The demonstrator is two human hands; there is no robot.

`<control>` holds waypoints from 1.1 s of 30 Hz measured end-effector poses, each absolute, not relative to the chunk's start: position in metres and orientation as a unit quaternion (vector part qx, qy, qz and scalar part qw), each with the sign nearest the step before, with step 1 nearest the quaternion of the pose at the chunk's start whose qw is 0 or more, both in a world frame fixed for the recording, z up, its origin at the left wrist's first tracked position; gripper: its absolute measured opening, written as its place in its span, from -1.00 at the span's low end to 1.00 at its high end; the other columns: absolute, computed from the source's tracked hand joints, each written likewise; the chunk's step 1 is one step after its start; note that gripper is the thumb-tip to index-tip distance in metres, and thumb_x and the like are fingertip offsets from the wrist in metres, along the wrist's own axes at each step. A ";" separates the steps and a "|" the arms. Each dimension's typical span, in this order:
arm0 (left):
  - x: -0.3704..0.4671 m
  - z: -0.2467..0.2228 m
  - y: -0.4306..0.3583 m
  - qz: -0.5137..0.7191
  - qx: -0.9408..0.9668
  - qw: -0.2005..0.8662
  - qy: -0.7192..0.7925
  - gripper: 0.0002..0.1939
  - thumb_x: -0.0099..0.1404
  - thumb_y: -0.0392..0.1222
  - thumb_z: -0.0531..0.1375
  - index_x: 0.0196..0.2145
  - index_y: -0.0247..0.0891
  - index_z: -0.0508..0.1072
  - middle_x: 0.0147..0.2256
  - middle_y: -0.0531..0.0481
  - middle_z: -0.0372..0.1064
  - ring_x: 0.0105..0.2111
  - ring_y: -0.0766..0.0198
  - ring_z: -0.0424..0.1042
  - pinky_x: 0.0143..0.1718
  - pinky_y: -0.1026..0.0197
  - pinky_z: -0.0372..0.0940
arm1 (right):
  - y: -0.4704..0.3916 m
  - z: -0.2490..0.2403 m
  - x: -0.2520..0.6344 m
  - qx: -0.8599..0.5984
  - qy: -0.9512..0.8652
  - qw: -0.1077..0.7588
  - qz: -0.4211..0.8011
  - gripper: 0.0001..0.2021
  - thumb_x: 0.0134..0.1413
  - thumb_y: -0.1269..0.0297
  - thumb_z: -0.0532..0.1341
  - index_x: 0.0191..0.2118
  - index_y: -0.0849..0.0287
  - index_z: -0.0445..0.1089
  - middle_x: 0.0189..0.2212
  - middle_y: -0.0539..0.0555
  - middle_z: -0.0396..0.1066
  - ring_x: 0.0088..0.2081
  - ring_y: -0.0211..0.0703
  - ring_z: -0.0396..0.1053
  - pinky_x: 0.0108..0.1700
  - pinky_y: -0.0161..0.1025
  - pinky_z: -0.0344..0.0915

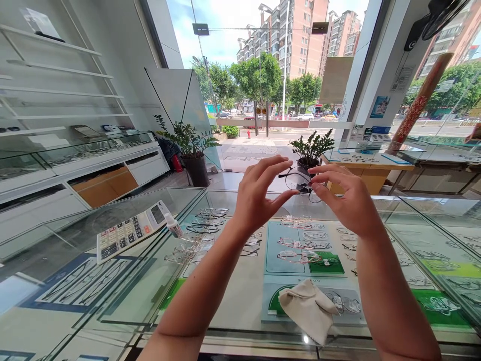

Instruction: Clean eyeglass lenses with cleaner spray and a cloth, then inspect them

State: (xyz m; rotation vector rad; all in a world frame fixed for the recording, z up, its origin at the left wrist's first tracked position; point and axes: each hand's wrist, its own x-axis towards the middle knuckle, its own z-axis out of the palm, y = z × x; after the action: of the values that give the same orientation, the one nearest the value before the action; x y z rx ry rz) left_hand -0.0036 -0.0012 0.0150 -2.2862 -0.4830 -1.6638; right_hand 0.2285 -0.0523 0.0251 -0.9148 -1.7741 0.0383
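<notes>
A pair of thin dark-framed eyeglasses (296, 180) is held up above the glass counter, its round lenses clear. My right hand (343, 198) pinches the frame near its middle between thumb and fingers. My left hand (259, 188) is just left of the glasses, thumb and fingers spread apart around one dark temple; I see no firm grip there. Below, on the countertop near me, lies a crumpled beige cleaning cloth (308, 306). Rows of spectacle frames (300, 256) sit under the glass beneath my hands.
On the counter's left are a large calculator (131, 230) and a small white spray bottle (173, 224). Potted plants (195, 163) stand beyond the counter by the glass doors. Another display table (361, 163) is at the back right, and a display cabinet (101, 165) lines the left wall.
</notes>
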 end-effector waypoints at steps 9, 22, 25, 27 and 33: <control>-0.001 0.016 -0.008 -0.591 -0.792 0.030 -0.148 -0.47 0.37 -0.10 0.45 0.24 -0.14 0.46 0.13 -0.17 0.57 0.13 0.08 0.58 0.14 0.00 0.57 | -0.048 0.024 0.228 -0.356 -0.736 0.562 0.121 -0.90 0.32 0.15 0.38 -0.21 -0.01 0.63 0.06 0.10 0.65 0.16 0.07 0.54 0.30 0.23 0.37; -0.003 0.009 0.003 -0.580 -0.795 -0.151 -0.092 -0.41 0.36 -0.11 0.45 0.27 -0.07 0.38 0.17 -0.18 0.50 0.16 0.05 0.58 0.10 0.05 0.64 | -0.050 0.024 0.228 -0.348 -0.710 0.538 0.293 -0.87 0.28 0.12 0.41 -0.18 -0.01 0.71 -0.08 0.08 0.73 -0.04 0.00 0.65 0.13 0.08 0.56; -0.002 0.008 0.005 -0.582 -0.793 -0.162 -0.084 -0.41 0.36 -0.11 0.45 0.27 -0.08 0.38 0.16 -0.18 0.50 0.15 0.05 0.59 0.10 0.04 0.64 | -0.050 0.024 0.227 -0.347 -0.701 0.538 0.315 -0.87 0.25 0.13 0.43 -0.16 -0.01 0.72 -0.17 0.06 0.74 -0.10 -0.02 0.67 0.06 0.02 0.59; 0.000 0.008 0.005 -0.583 -0.793 -0.151 -0.090 -0.42 0.37 -0.11 0.43 0.27 -0.08 0.38 0.15 -0.18 0.51 0.13 0.06 0.60 0.09 0.04 0.64 | -0.050 0.023 0.227 -0.348 -0.698 0.543 0.312 -0.88 0.23 0.14 0.44 -0.18 -0.01 0.72 -0.20 0.05 0.74 -0.13 -0.03 0.67 0.02 -0.01 0.60; 0.003 0.010 -0.004 -0.631 -0.752 -0.089 -0.168 -0.48 0.37 -0.09 0.42 0.22 -0.11 0.42 0.12 -0.19 0.54 0.07 0.11 0.60 0.06 0.06 0.59 | -0.044 0.019 0.227 -0.368 -0.670 0.598 0.239 -0.86 0.19 0.13 0.46 -0.18 0.02 0.73 -0.21 0.07 0.75 -0.15 -0.02 0.67 -0.04 -0.02 0.60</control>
State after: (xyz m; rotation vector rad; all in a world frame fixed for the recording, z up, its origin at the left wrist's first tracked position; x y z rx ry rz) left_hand 0.0035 -0.0036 0.0095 -2.5052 -0.5607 -2.1039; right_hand 0.2274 -0.0441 0.0190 -0.8538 -1.5551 0.5537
